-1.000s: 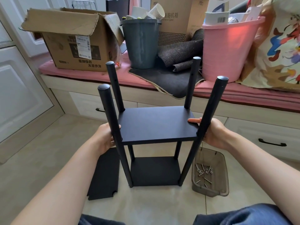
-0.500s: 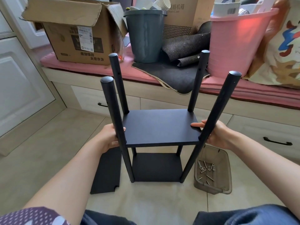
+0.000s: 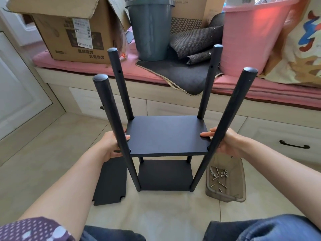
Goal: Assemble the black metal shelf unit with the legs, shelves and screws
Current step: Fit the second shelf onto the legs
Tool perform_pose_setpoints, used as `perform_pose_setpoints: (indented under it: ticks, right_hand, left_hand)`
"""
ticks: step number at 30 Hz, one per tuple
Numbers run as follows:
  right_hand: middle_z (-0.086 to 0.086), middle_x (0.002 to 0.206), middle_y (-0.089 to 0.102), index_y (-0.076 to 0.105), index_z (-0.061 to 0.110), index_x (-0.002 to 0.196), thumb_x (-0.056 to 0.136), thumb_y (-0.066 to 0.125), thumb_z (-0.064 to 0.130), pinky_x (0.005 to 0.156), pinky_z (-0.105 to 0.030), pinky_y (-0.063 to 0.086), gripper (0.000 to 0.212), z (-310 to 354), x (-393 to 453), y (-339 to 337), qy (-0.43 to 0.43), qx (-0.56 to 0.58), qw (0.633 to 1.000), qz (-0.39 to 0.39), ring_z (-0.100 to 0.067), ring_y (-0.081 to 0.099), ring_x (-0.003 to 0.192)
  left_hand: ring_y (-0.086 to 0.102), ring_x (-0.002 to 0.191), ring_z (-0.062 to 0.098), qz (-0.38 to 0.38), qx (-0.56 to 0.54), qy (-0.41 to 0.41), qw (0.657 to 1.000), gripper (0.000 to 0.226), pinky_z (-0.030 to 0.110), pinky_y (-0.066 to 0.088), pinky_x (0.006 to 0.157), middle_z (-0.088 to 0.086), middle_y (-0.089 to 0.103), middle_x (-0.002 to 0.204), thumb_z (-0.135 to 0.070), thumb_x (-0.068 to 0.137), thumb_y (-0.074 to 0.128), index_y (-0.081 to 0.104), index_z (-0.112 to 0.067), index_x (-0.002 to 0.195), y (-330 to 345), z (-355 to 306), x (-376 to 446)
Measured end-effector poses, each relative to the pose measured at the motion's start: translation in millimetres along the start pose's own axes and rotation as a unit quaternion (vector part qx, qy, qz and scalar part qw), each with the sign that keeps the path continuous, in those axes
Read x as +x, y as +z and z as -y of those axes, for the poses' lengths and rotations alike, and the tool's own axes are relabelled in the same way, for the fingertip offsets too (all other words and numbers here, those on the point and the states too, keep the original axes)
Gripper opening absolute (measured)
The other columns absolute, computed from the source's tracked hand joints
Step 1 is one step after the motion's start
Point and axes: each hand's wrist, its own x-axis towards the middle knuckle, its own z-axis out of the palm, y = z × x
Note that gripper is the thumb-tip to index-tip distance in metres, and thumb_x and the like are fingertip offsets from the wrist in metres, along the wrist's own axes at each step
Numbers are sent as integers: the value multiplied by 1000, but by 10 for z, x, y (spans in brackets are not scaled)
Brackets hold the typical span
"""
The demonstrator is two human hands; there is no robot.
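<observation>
Head view: shelf unit (image 3: 165, 153) stands on floor, four legs upright, lower and middle shelves fitted. Left hand (image 3: 111, 145) and right hand (image 3: 224, 145) grip middle shelf (image 3: 166, 134) ends. Third shelf (image 3: 111, 181) lies loose near left; screws (image 3: 218, 176) wait in tray (image 3: 241, 173) right.

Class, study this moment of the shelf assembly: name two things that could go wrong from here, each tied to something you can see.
1. The left hand and right hand hold the middle shelf by its side edges; if it slips down the legs, fingers could get pinched.
2. The tray of screws sits right beside the front right leg; shifting the frame could knock it and scatter them.
</observation>
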Motion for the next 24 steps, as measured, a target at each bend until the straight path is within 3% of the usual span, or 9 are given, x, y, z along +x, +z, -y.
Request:
perform_pose_setpoints:
  ticks: [4, 9, 13, 15, 17, 21, 24]
  right_hand:
    - [-14, 92, 59, 66, -4, 114, 94, 56, 13, 63, -37, 51, 28, -47, -4, 31, 2, -7, 1000, -7, -26, 56, 71]
    - [-14, 88, 59, 66, 4, 86, 97, 57, 20, 65, -37, 55, 21, -165, 44, 52, 12, -53, 998, 29, -29, 61, 67]
    - [-12, 79, 61, 55, 5, 105, 95, 64, 19, 76, -48, 59, 19, -187, 28, 38, 22, -90, 993, 69, -29, 65, 67]
    - [-12, 75, 66, 52, 7, 112, 93, 67, 20, 83, -55, 58, 27, -182, 5, 24, 45, -107, 989, 87, -30, 68, 68]
    - [-15, 83, 67, 51, 5, 121, 93, 68, 19, 83, -57, 57, 36, -170, 3, 16, 44, -119, 987, 94, -33, 69, 74]
    - [-16, 88, 65, 50, 3, 123, 94, 66, 15, 81, -57, 57, 36, -150, 17, 25, 35, -122, 988, 89, -32, 68, 74]
    - [-16, 88, 63, 47, 3, 125, 96, 63, 15, 69, -50, 61, 35, -156, 18, 57, 47, -120, 989, 77, -29, 68, 67]
  left_hand:
    - [67, 97, 31, -18, -36, -11, 999, 30, 39, 57, 69, 13, 67, 113, -8, 95, 68, 60, -16, 122, -36, -1, 23]
    - [64, 85, 23, -26, -119, -60, 991, 18, 36, 52, 69, 8, 67, 101, -4, 94, 65, 67, -12, 110, -96, -14, 49]
    - [56, 77, 20, -31, -149, -88, 984, 39, 31, 47, 64, 7, 62, 104, -12, 87, 71, 67, -8, 125, -146, 2, 117]
    - [61, 78, 20, -22, -156, -83, 984, 23, 28, 53, 53, 5, 66, 101, -12, 94, 66, 68, -10, 117, -124, -18, 93]
    - [64, 81, 22, -23, -150, -74, 986, 13, 27, 54, 50, 5, 67, 98, -11, 98, 63, 67, -12, 109, -87, -46, 51]
    - [60, 81, 25, -41, -144, -76, 986, 20, 31, 52, 59, 8, 65, 99, -15, 96, 65, 69, -9, 115, -95, -27, 100]
    - [59, 77, 26, -94, -163, -86, 978, 21, 31, 51, 53, 11, 62, 95, -14, 103, 48, 64, -4, 112, -62, 9, 87]
